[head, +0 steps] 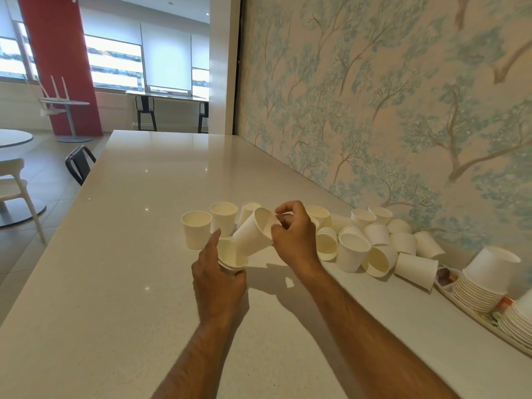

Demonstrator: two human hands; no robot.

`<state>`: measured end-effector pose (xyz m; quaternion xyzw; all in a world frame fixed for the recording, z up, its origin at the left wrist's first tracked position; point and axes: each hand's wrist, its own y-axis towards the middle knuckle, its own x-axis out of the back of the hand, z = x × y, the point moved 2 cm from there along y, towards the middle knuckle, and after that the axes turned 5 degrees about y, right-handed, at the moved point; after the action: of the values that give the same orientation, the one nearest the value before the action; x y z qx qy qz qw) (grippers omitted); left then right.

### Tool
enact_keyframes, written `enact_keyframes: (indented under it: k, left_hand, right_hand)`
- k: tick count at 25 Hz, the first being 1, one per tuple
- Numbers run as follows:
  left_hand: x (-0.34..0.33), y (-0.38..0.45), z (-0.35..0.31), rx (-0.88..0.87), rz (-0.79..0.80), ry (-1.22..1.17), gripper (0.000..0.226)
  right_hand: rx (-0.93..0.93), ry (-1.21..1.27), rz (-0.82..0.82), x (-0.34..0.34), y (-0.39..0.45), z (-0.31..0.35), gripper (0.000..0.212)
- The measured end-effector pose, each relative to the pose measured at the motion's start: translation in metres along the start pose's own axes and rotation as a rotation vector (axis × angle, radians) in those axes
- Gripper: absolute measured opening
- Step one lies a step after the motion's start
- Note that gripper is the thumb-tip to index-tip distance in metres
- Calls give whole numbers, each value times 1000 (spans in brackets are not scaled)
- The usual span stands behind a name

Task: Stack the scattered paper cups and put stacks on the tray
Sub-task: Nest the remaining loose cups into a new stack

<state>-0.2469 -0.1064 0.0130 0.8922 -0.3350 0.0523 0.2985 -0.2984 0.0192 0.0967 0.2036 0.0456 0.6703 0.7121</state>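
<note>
Cups lie scattered on the tabletop behind both hands. The left grip is curled around a small cup stack. The right grip pinches the rim of a tilted cup just above that stack. The tray, far right of the right grip, carries stacks.

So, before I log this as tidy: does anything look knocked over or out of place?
Yes. Beside the wall, several loose cups lie tipped on their sides on the counter instead of standing. The left hand grips an upright cup; the right hand holds another cup tilted above it.
</note>
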Motion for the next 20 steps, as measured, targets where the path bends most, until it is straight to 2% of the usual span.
enact_keyframes:
  k: [6,8,12,15,17,20]
  left_hand:
    - [0,-4,-6,-119,164,-73,98]
    - [0,-4,-8,-117,197,-97,95]
    - [4,-6,-16,-39,258,-178,76]
    - [2,-4,-19,52,411,-291,80]
    - [5,4,-20,32,343,-170,73]
    - [11,34,-7,-88,113,149,67]
  right_hand:
    - [95,-309,163,-23,-18,-7,20]
    - [73,-226,195,-27,-24,-16,26]
    - [-110,49,449,-24,-35,-33,77]
    - [-230,250,421,-21,-36,-49,78]
    - [-216,229,340,-19,-29,-57,80]
    - [-83,54,241,-16,-22,-61,85]
